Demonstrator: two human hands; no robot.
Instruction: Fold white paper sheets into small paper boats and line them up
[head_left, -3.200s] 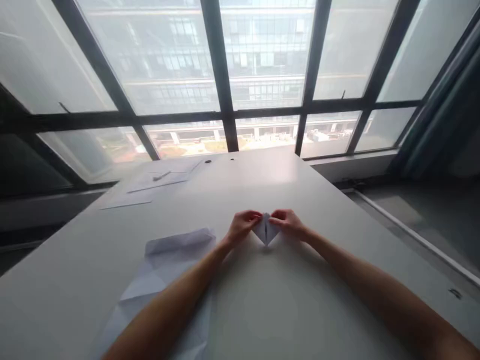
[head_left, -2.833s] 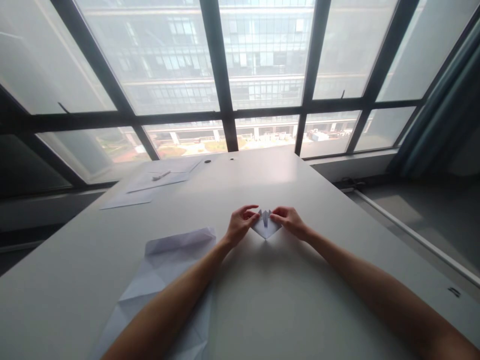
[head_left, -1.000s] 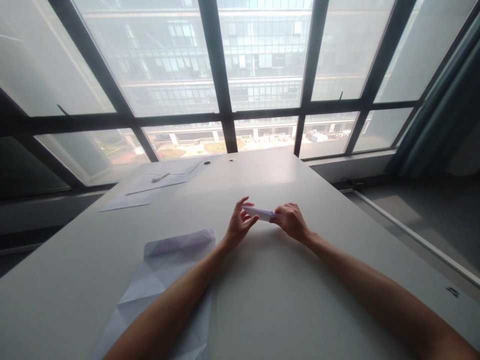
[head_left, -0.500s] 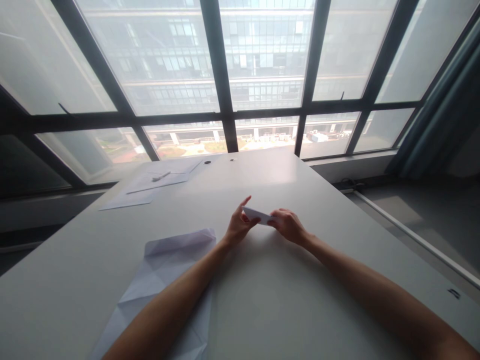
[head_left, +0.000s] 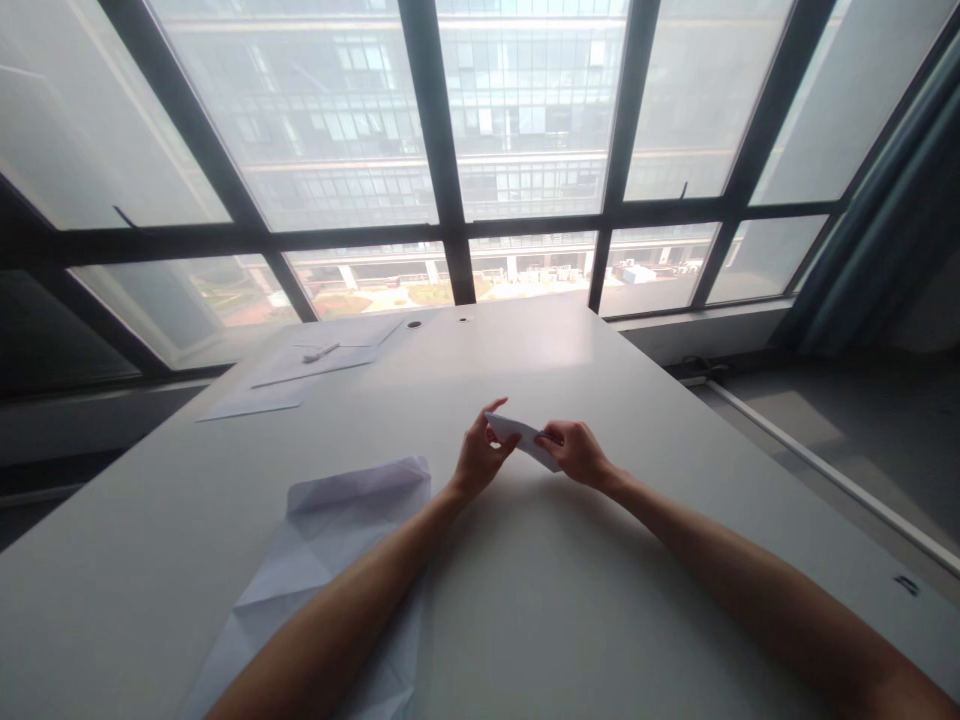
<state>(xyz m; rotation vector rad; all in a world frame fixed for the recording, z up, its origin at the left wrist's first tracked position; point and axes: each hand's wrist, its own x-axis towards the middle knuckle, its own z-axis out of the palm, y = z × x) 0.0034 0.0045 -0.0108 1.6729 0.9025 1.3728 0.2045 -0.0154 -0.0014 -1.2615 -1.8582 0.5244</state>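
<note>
A small folded piece of white paper (head_left: 528, 442) is held up between both hands, above the middle of the table. My left hand (head_left: 481, 450) pinches its left end with the thumb in front, the index finger sticking up beyond it. My right hand (head_left: 576, 452) grips the paper's right part between thumb and curled fingers, and a lower corner of the paper shows under that hand. A large creased sheet of white paper (head_left: 337, 530) lies on the table to the left, partly hidden under my left forearm.
Flat white sheets (head_left: 337, 368) lie at the table's far left, with a small white pen-like object (head_left: 321, 353) on top. The white table (head_left: 600, 600) reaches to tall windows. A round cable hole (head_left: 414, 324) is near its far edge. A curtain (head_left: 877, 220) hangs at right.
The folded paper has turned, so more of its face and a lower right corner now show. My right hand's fingers have curled in more closely; the left has shifted slightly.
</note>
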